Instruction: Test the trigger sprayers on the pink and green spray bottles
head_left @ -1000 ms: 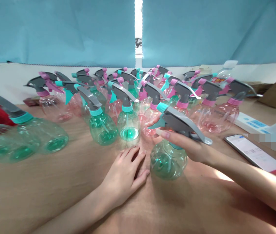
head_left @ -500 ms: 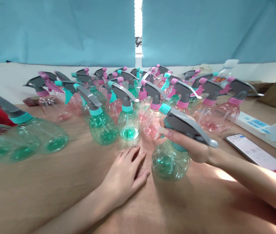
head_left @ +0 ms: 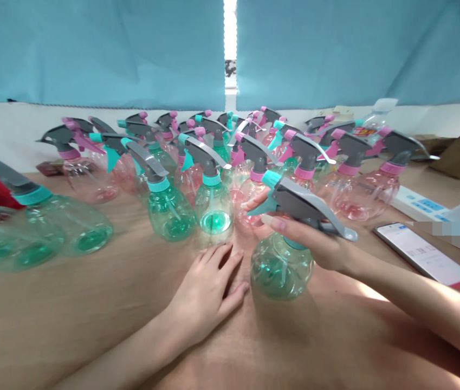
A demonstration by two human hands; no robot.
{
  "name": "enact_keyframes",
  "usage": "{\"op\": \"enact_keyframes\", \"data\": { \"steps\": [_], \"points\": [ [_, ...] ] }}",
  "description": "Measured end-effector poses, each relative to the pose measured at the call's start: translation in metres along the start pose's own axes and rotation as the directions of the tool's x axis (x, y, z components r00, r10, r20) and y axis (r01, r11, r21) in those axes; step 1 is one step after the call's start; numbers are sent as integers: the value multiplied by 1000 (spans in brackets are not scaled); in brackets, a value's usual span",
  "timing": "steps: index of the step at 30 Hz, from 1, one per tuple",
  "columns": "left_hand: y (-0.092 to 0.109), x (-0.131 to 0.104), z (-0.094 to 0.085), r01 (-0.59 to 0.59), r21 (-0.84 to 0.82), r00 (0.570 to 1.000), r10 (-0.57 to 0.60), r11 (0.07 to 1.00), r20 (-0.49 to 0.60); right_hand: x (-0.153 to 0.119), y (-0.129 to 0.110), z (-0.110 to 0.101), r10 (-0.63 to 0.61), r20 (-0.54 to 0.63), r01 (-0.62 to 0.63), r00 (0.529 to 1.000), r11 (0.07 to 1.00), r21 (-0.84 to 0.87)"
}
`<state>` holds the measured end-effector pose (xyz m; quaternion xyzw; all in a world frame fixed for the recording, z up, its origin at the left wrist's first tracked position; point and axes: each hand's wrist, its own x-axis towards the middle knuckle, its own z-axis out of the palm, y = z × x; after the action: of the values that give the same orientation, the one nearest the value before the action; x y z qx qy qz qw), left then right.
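Ok, wood-grain tabletop (head_left: 103, 314) is under both hands' fingers, w/ pink & grn trigger-spray btls (head_left: 213, 208) crowded beyond them, one clear-grn trigger-spray btl (head_left: 282, 271) gripped at neck by R hand (head_left: 315, 241) fingers, L hand (head_left: 207, 287) palm-down, fingers slightly spread, smartphone (head_left: 428, 259) R of R fingers, teal trigger (head_left: 268, 205) by R fingertips.

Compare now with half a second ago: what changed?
The right grip has let the trigger spring out, its fingers reaching forward, and the green bottle it holds shifted slightly left. The left grip still rests on the table; the other spray bottles and phone stayed put.
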<state>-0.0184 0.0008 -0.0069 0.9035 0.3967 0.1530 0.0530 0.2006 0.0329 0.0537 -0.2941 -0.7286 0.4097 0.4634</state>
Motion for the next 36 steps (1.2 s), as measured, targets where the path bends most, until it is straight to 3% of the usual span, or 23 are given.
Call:
{"op": "enact_keyframes", "data": {
  "steps": [36],
  "points": [
    [1, -2, 0, 21, -7, 999, -21, 1000, 36, 0, 0, 0, -21, -2, 20, 1000, 1000, -13]
  ]
}}
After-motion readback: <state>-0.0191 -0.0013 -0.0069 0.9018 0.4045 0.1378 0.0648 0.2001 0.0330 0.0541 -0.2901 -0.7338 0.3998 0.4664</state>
